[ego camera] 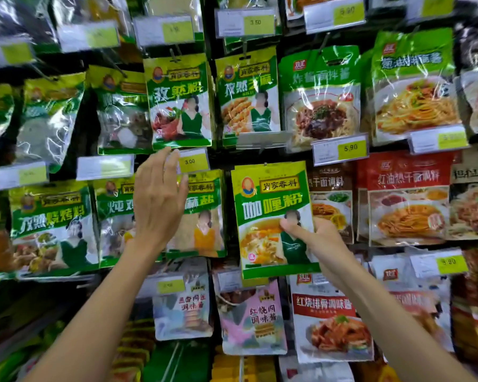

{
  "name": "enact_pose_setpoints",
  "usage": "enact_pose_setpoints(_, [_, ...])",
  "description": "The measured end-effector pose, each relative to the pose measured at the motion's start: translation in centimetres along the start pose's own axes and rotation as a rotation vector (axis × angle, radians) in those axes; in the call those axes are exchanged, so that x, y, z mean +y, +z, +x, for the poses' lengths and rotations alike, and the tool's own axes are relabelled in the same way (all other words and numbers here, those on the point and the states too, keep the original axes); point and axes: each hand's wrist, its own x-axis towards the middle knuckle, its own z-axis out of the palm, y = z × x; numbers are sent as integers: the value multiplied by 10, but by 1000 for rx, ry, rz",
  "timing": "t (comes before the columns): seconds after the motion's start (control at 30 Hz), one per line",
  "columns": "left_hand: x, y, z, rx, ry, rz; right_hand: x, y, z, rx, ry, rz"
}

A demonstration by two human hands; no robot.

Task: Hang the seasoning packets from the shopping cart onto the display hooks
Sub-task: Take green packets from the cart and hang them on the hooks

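Head view: right hand pinches packet at right edge, left hand spread.

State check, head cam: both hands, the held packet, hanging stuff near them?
left hand: open, raised, holds nothing
right hand: grips curry packet's lower right
curry packet: upright, held; hung or not, cannot tell
cumin packet: hanging on its hook
3.00 price tag: partly covered by left fingers
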Motion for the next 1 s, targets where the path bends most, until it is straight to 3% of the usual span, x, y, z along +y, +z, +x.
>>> enact_pose_setpoints(0.2, [-15,20,13,-108,44,44,-3,14,26,-2,5,21])
enact_pose_setpoints(0.53, [-20,27,15,-13,78,45,6,11,50,44,55,27])
enact_pose_setpoints(1.0, [-14,26,17,-15,64,-4,-7,5,51,87,146,25])
